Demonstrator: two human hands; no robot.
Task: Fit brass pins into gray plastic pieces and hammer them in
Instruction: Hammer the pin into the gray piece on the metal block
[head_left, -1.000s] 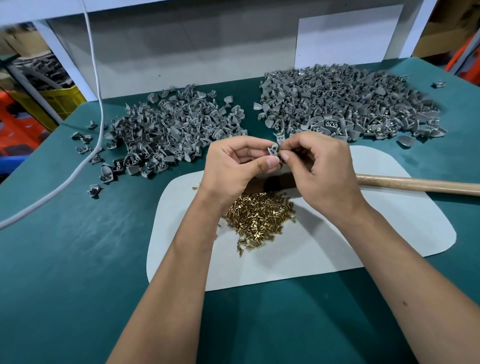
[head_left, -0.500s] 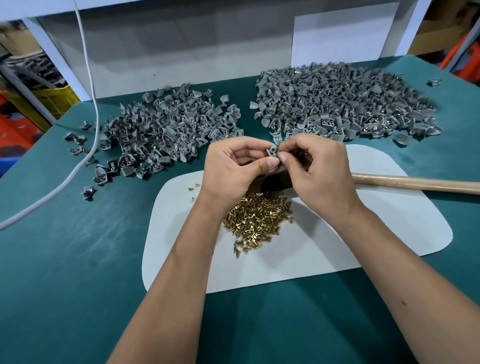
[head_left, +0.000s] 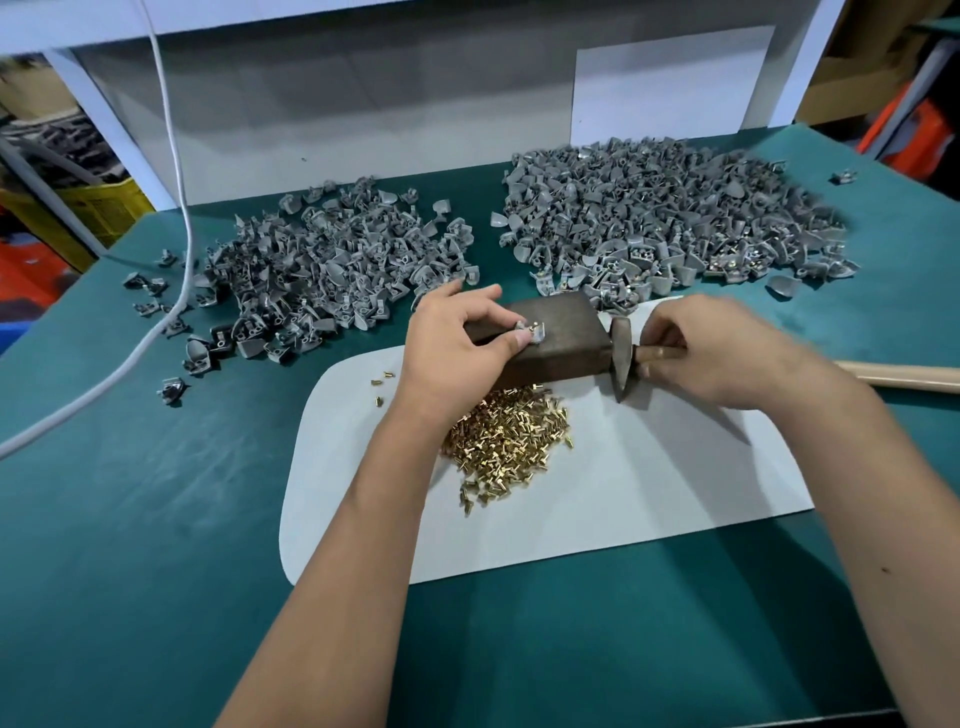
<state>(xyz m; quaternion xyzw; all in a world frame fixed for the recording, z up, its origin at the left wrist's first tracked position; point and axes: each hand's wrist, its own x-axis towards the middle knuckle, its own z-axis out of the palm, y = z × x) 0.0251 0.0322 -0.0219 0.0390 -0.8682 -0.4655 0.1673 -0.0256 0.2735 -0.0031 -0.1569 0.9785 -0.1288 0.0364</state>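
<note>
Nearest the camera, two bare forearms are reaching in over the teal table cover (head_left: 130, 545), whose near stretch is lying bare on both sides of them. A white mat (head_left: 649, 483) with rounded corners is sitting on the cover; its right half is open, while its middle is carrying one heap of brass pins (head_left: 506, 441), too many to count, with three or four strays lying just left of the left wrist. The wrist is covering part of the heap's near-left edge.

At the mat's far edge one dark block (head_left: 561, 338) is standing. The left hand (head_left: 457, 343) is resting across its left end, thumb and fingers pinching one gray plastic piece (head_left: 530, 332) down on the block's top; a brass pin head is showing in the piece. How far the pin is seated is too small to tell. The right hand (head_left: 711, 353) is curling round the hammer (head_left: 623, 358) just behind its metal head, which is standing against the block's right face, touching or nearly so. The wooden handle is emerging beyond the hand and running off the right edge.

Farther back, two large heaps of gray pieces are lying well apart with a strip of cover between them: the left pile (head_left: 322, 280), with loose pieces scattered toward the table's left edge, and the right pile (head_left: 665, 223), where brass glints are showing in some pieces. One white cable (head_left: 171, 156) is hanging down past the left pile and crossing the cover. The backdrop is blurred.
</note>
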